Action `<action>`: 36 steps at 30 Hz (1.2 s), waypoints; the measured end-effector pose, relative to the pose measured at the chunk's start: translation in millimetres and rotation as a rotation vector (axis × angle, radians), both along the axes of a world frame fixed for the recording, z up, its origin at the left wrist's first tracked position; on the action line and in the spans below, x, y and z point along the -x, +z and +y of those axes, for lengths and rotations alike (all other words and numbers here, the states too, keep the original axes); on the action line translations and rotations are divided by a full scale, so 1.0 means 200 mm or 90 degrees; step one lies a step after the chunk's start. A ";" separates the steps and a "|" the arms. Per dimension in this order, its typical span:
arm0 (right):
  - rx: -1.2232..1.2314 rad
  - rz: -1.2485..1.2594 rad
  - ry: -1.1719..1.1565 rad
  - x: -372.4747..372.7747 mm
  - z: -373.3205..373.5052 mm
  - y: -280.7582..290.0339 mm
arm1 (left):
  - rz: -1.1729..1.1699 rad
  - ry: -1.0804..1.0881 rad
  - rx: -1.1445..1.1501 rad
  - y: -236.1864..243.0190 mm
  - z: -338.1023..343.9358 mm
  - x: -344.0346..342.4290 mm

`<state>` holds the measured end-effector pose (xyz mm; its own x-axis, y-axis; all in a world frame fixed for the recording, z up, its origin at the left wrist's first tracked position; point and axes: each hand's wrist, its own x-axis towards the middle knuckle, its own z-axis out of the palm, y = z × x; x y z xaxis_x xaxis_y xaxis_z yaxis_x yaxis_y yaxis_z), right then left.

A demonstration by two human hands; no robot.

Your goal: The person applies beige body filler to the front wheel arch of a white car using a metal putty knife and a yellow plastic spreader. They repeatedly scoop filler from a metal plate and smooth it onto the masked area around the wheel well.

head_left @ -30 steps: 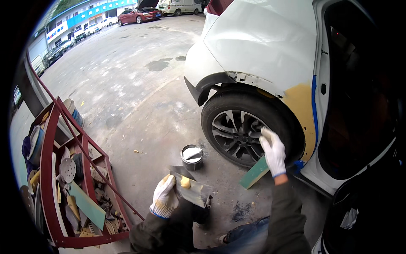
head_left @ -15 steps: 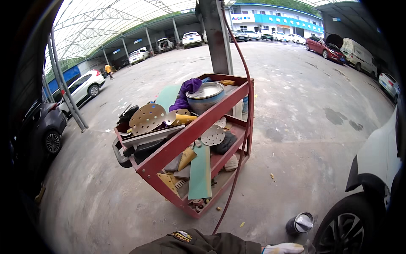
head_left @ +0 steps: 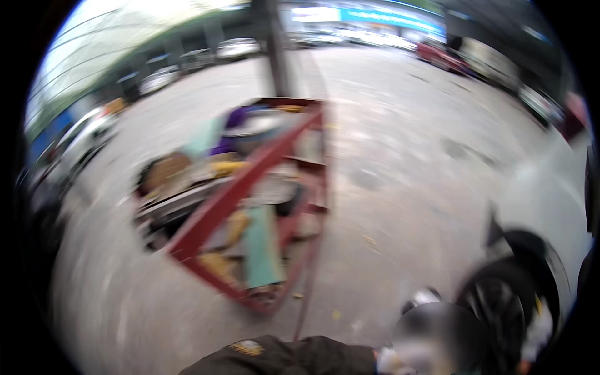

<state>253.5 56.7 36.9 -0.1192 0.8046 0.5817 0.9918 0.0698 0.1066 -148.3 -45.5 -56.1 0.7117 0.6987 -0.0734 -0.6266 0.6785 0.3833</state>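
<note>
My left hand (head_left: 392,361) is in a white glove at the lower edge, below a dark sleeve (head_left: 275,356). A smeared dark and pale round patch hides its fingers and whatever they may hold. At the lower right, a second white glove, my right hand (head_left: 539,331), is raised beside the dark car wheel (head_left: 500,300). Its fingers are blurred, and I cannot tell whether it touches the tyre or holds anything. Just above the patch, part of a metal can (head_left: 426,296) shows on the floor.
A red trolley (head_left: 206,225) stands left of centre, heaped with sanding discs, a green strip (head_left: 262,247), a purple cloth (head_left: 231,128) and a round tin (head_left: 256,125). A dark red hose hangs along its right side. A white car (head_left: 537,194) stands close on the right.
The view has swung, so the trolley sits farther left and everything is smeared. My right glove has come into view by the wheel. The round patch now covers my left fingers and most of the can.
</note>
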 end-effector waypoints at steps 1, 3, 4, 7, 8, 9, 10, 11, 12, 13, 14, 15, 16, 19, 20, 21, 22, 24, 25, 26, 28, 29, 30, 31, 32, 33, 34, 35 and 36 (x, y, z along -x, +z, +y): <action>-0.029 -0.026 0.026 0.16 -0.12 0.02 | -0.038 0.003 -0.045 -0.08 0.00 0.02; -0.066 -0.002 -0.074 0.55 -0.30 -0.03 | -0.039 -0.011 -0.044 -0.17 0.03 0.02; -0.030 0.111 -0.159 0.54 -0.36 -0.10 | -0.006 -0.021 -0.028 -0.12 0.03 0.04; -0.115 0.612 -0.152 0.53 -0.75 -0.08 | -0.115 -0.045 0.053 -0.06 -0.04 -0.11; -0.167 0.748 -0.055 0.47 -0.84 -0.28 | -0.098 -0.022 0.033 -0.13 -0.06 -0.11; -0.179 0.900 -0.057 0.41 -1.02 -0.36 | -0.066 -0.008 0.036 -0.11 -0.13 -0.19; -0.191 1.056 -0.039 0.39 -1.18 -0.42 | -0.031 0.017 0.033 -0.09 -0.19 -0.24; -0.258 1.160 -0.088 0.56 -1.27 -0.39 | -0.053 -0.047 0.048 -0.15 -0.06 -0.17; -0.263 1.211 -0.087 0.63 -1.38 -0.33 | -0.056 -0.046 0.051 -0.13 -0.08 -0.16; -0.272 1.269 -0.080 0.70 -1.50 -0.27 | -0.054 -0.045 0.048 -0.10 -0.10 -0.17; -0.278 1.326 -0.067 0.74 -1.59 -0.25 | -0.052 -0.040 0.043 -0.08 -0.12 -0.18; -0.324 1.374 -0.023 0.75 -1.69 -0.28 | -0.089 -0.074 0.018 -0.09 -0.13 -0.21; -0.325 1.408 0.011 0.75 -1.79 -0.30 | -0.063 -0.071 0.029 -0.08 -0.14 -0.23; -0.324 1.500 0.104 0.81 -1.95 -0.28 | 0.011 -0.028 0.006 -0.04 -0.19 -0.24; -0.337 1.481 0.100 0.84 -1.98 -0.26 | 0.045 -0.007 -0.021 -0.04 -0.21 -0.24; -0.360 1.460 0.101 0.87 -2.01 -0.23 | 0.079 0.008 -0.055 -0.02 -0.21 -0.25; -0.379 1.437 0.100 0.89 -2.03 -0.22 | 0.098 0.028 -0.091 0.05 -0.24 -0.27; -0.358 1.324 0.092 0.88 -2.09 -0.23 | 0.135 0.073 -0.158 0.21 -0.29 -0.28; -0.336 1.266 0.033 0.88 -2.11 -0.19 | 0.175 0.096 -0.184 0.24 -0.30 -0.29; -0.314 1.207 -0.023 0.89 -2.13 -0.17 | 0.195 0.093 -0.217 0.28 -0.30 -0.28; -0.302 1.065 -0.078 0.95 -2.14 -0.12 | 0.243 0.092 -0.281 0.34 -0.32 -0.25; -0.306 1.020 -0.079 0.99 -2.13 -0.06 | 0.262 0.148 -0.304 0.35 -0.32 -0.27; -0.309 0.976 -0.080 1.01 -2.12 -0.04 | 0.276 0.164 -0.340 0.36 -0.33 -0.27; -0.299 0.792 -0.154 1.01 -2.12 -0.05 | 0.289 0.181 -0.375 0.38 -0.35 -0.26; -0.282 0.807 -0.167 1.03 -2.12 -0.03 | 0.299 0.195 -0.413 0.41 -0.37 -0.26; -0.266 0.821 -0.181 1.08 -2.11 0.03 | 0.306 0.190 -0.396 0.46 -0.40 -0.24; -0.250 0.843 -0.190 1.14 -2.09 0.08 | 0.327 0.197 -0.424 0.52 -0.43 -0.23; -0.289 0.843 -0.192 1.22 -2.04 0.13 | 0.350 0.198 -0.449 0.55 -0.46 -0.22; -0.302 0.683 -0.220 1.24 -2.02 0.15 | 0.367 0.197 -0.472 0.58 -0.48 -0.22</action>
<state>5.4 -346.4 67.0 0.7797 0.3801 0.4975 0.5506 -0.0380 -0.8339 -105.0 -141.9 60.1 0.4820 0.8575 0.1799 -0.3198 -0.0190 0.9473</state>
